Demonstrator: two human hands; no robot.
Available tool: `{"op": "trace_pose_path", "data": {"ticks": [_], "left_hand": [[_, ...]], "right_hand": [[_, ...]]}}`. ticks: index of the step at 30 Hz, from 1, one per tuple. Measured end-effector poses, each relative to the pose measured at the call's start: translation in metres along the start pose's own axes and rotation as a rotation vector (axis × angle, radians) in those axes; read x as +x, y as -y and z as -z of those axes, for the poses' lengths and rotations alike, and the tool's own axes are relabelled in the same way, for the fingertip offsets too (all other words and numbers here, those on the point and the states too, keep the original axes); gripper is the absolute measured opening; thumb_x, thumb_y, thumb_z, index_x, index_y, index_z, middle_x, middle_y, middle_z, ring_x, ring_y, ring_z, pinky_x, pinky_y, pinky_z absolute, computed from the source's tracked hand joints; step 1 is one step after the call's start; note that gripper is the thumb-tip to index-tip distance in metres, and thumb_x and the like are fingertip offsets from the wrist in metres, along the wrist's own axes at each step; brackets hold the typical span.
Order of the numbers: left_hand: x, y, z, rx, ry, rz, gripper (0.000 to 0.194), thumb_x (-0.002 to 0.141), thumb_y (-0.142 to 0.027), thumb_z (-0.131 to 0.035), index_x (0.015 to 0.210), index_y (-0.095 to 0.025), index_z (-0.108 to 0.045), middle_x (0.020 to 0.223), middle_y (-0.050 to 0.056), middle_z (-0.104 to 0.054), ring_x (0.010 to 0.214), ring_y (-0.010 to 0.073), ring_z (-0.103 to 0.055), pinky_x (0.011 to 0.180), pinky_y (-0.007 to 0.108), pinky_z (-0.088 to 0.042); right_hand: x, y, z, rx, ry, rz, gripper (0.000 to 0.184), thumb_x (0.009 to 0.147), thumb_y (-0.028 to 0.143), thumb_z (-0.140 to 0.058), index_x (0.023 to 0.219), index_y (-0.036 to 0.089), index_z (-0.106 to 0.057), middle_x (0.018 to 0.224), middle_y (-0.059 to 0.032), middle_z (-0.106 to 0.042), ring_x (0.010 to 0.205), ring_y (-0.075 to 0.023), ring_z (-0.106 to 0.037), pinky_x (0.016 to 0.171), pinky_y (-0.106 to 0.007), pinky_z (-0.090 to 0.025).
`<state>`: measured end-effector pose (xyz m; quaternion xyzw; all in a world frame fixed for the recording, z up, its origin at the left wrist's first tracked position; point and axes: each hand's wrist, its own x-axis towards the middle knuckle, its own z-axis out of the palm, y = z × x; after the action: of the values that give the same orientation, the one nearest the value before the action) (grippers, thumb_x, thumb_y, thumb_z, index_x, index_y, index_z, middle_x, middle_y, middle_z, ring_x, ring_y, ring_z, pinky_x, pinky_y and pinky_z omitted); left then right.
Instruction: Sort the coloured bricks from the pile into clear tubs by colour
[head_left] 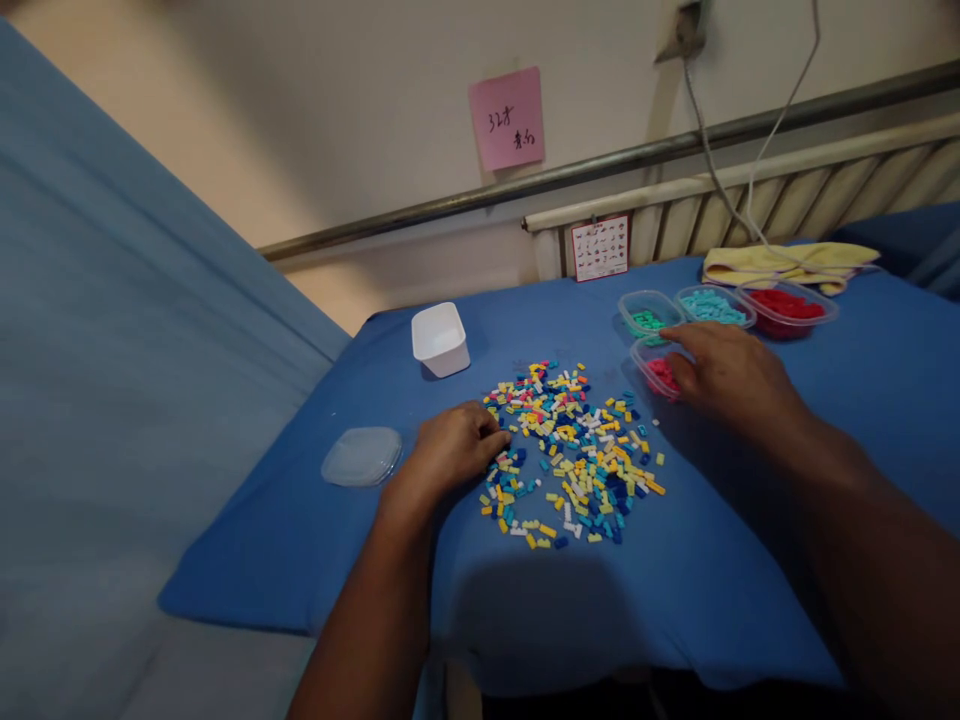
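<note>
A loose heap of small toy building bricks (pixel 592 470) in yellow, blue, teal, white, pink and orange covers the middle of the blue cloth. My left hand (pixel 459 445) rests at the heap's left edge, its fingers curled down among the bricks; whatever they pinch is hidden. Over a clear tub of pink bricks (pixel 660 376) hovers my right hand (pixel 731 375), index finger stretched out and thumb apart from it, with nothing visible between them. Just behind are a clear tub with green bricks (pixel 646 320) and one with light blue bricks (pixel 715 305).
Red bricks (pixel 787 304) fill another tub at the right, before a folded yellow cloth (pixel 787 262). A white container (pixel 439 340) stands back left; clear lids (pixel 361 456) lie left of my left hand. A picture card (pixel 600 248) leans against the radiator (pixel 694 215).
</note>
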<state>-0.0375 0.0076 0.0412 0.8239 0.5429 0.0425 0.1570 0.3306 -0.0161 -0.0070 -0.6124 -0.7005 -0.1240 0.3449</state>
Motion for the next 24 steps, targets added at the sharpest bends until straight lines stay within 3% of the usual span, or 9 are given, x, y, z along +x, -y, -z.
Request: {"op": "trace_pose_path", "data": {"ticks": [3,6,11,14,24], "left_hand": [[0.0,-0.002,0.001,0.008,0.019,-0.032,0.021,0.091,-0.04,-0.068,0.092,-0.022,-0.079,0.099,0.007,-0.076,0.079,0.0187,-0.065,0.066,0.028,-0.039],[0.001,-0.008,-0.003,-0.108,0.004,-0.006,0.02,0.09,-0.038,-0.068,0.092,-0.02,-0.076,0.087,0.005,-0.074,0.073,0.0172,-0.062,0.064,0.028,-0.039],[0.003,-0.028,-0.021,-0.717,0.032,-0.026,0.025,0.088,-0.041,-0.072,0.09,-0.017,-0.068,0.072,0.0,-0.065,0.062,0.0115,-0.055,0.06,0.024,-0.04],[0.005,-0.037,-0.03,-0.977,0.099,-0.027,0.027,0.08,-0.037,-0.08,0.088,-0.015,-0.067,0.069,-0.002,-0.062,0.06,0.0086,-0.052,0.059,0.022,-0.039],[0.007,-0.037,-0.027,-1.242,0.264,-0.017,0.038,0.074,-0.042,-0.092,0.086,-0.014,-0.07,0.07,-0.001,-0.066,0.059,0.0067,-0.054,0.059,0.021,-0.042]], "right_hand": [[0.002,0.006,-0.002,0.074,-0.03,0.066,0.032,0.097,0.02,-0.059,0.126,0.021,-0.072,0.122,-0.0179,-0.075,0.114,-0.0385,-0.069,0.099,-0.056,-0.054],[0.002,0.031,-0.001,0.186,-0.027,0.16,0.03,0.1,0.021,-0.057,0.126,0.021,-0.071,0.121,-0.0168,-0.075,0.114,-0.0372,-0.069,0.099,-0.057,-0.055],[-0.011,0.091,-0.003,0.485,0.149,0.35,0.032,0.103,0.019,-0.059,0.134,0.023,-0.066,0.124,-0.0107,-0.075,0.113,-0.028,-0.069,0.098,-0.048,-0.058],[-0.018,0.113,-0.007,0.538,0.262,0.471,0.026,0.105,0.017,-0.056,0.128,0.021,-0.068,0.113,-0.01,-0.075,0.104,-0.0248,-0.069,0.089,-0.042,-0.06],[-0.018,0.112,-0.009,0.672,0.136,0.401,0.015,0.107,0.029,-0.061,0.11,0.022,-0.074,0.097,-0.0053,-0.078,0.087,-0.0182,-0.072,0.078,-0.032,-0.058]]}}
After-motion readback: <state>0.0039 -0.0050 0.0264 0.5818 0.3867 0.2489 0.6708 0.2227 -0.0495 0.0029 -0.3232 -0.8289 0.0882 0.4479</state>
